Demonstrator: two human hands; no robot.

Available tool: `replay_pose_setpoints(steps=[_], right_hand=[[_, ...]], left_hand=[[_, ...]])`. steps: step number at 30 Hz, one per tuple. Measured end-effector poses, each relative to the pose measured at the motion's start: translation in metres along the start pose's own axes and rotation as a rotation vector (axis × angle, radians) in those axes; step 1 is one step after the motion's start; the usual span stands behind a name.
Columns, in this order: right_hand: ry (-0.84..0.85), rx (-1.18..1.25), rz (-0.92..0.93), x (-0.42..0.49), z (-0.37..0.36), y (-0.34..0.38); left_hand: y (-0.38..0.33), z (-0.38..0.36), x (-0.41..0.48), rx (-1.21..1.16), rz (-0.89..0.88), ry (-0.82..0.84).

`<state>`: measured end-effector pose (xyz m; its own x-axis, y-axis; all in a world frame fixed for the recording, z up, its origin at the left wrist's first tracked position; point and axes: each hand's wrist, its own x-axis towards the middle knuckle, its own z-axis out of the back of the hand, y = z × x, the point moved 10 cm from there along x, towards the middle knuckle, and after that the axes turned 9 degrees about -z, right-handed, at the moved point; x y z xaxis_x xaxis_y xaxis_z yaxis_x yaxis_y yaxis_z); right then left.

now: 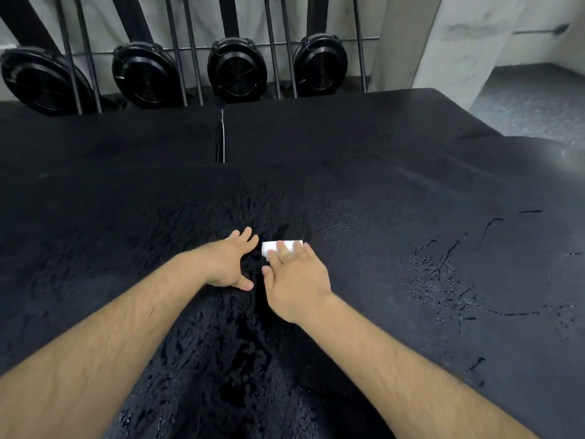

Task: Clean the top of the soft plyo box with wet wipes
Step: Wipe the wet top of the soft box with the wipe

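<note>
Partway: box (95, 248) middle wet, outer areas look undone. Right fingers (281, 250) press flat on wipe (268, 247); left fingers (245, 234) spread, empty.

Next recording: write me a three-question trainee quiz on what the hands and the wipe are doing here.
1. True or false: the right hand presses straight fingers on the white folded wet wipe.
2. Multiple choice: the left hand is A) gripping the wipe, B) open beside the wipe on the black textured plyo box top, C) out of view.
3. Fill in: the cracked patch of the box top lies to the ___ of the wipe.
Key: 1 true; 2 B; 3 right.
</note>
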<state>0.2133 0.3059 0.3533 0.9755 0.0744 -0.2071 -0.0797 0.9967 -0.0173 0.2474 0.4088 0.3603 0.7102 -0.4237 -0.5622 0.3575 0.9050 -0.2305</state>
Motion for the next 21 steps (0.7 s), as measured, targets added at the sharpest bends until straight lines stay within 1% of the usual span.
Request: replay_pose_setpoints(steps=[2,7,12,14,17,21], right_hand=[[0.009,0.002,0.022,0.002,-0.003,-0.001],[0.012,0.047,-0.001,0.029,-0.003,-0.018],[0.01,0.121,0.032,-0.024,-0.012,0.008],[0.01,0.103,0.047,-0.035,-0.016,0.011],[0.024,0.114,0.033,-0.013,-0.013,0.005],[0.025,0.142,0.061,0.009,-0.005,0.003]], left_hand=[[0.0,0.001,0.002,0.027,-0.002,0.005],[-0.001,-0.001,0.001,0.016,0.006,0.002],[0.004,0.0,0.003,0.06,0.004,-0.051],[0.001,0.0,0.0,0.069,-0.001,-0.079],[-0.006,-0.005,-0.008,0.022,-0.029,-0.087],[-0.01,-0.029,-0.028,-0.07,-0.063,-0.027]])
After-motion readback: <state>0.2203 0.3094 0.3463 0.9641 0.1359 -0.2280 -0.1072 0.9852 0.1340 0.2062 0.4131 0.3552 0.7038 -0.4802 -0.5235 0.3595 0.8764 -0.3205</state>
